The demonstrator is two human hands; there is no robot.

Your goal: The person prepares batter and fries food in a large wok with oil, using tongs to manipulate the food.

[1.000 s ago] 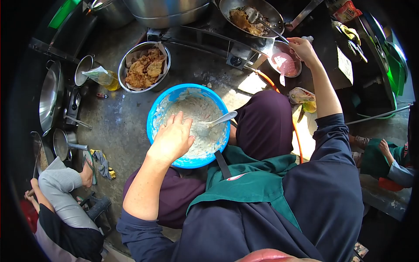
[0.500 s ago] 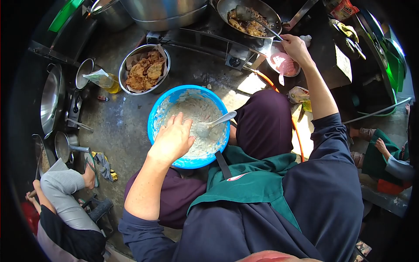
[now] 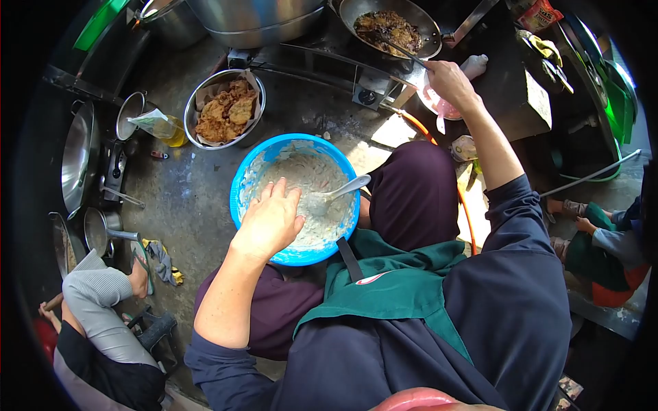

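My left hand hovers over the near left part of a blue basin, fingers stretched out and holding nothing. Pale, lumpy batter fills the basin and smears its inner wall. A light-coloured spoon leans in the batter, its handle over the right rim. At the upper right, my right hand grips the handle of a spatula. The spatula reaches into a frying pan, where browned pieces of food lie in bubbling oil; its blade is hidden among them.
A metal bowl holds fried fritters on paper. Beside it stands an oil pouch. A pink strainer sits below the pan, and an orange hose crosses the floor. Other people sit at lower left and far right.
My right hand has shifted left and slightly down with the spatula, whose blade has sunk from view among the food. My left hand stays in place over the basin.
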